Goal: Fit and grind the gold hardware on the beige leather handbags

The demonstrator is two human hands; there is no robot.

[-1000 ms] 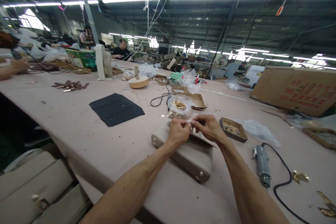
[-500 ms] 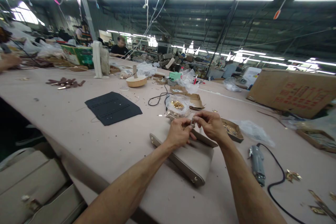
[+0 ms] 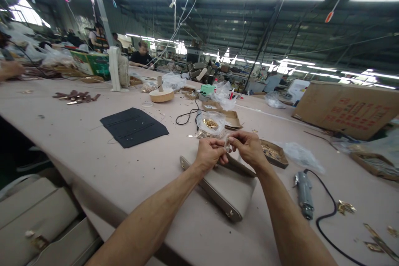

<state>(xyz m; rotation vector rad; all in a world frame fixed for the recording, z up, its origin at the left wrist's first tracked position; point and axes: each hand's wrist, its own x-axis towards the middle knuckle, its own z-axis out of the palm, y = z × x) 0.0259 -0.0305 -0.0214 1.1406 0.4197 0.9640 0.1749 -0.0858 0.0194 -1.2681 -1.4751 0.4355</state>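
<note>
A grey-beige handbag (image 3: pixel 230 187) lies on its side on the table below my hands, with small metal studs along its dark base. Above its upper edge my left hand (image 3: pixel 210 153) and my right hand (image 3: pixel 247 146) meet, fingers pinched together. Between their fingertips is a small pale, shiny piece (image 3: pixel 227 144), which both hands grip; its exact shape is too small to tell. Just beyond the hands sits a clear plastic bag of gold metal parts (image 3: pixel 210 124). Right of my right hand stands an open cardboard tray of small parts (image 3: pixel 272 153).
A grey power screwdriver (image 3: pixel 304 195) with a black cord lies at right, near gold metal pieces (image 3: pixel 345 207). A black sheet (image 3: pixel 134 126), tape roll (image 3: pixel 162 95) and white fan (image 3: pixel 118 68) stand left. Other bags (image 3: pixel 40 216) are at lower left. A person's hand (image 3: pixel 11 70) shows far left.
Both hands have shifted slightly left with the small piece, and the fingers have turned a little around it. The handbag's flap edge sits slightly lower.
</note>
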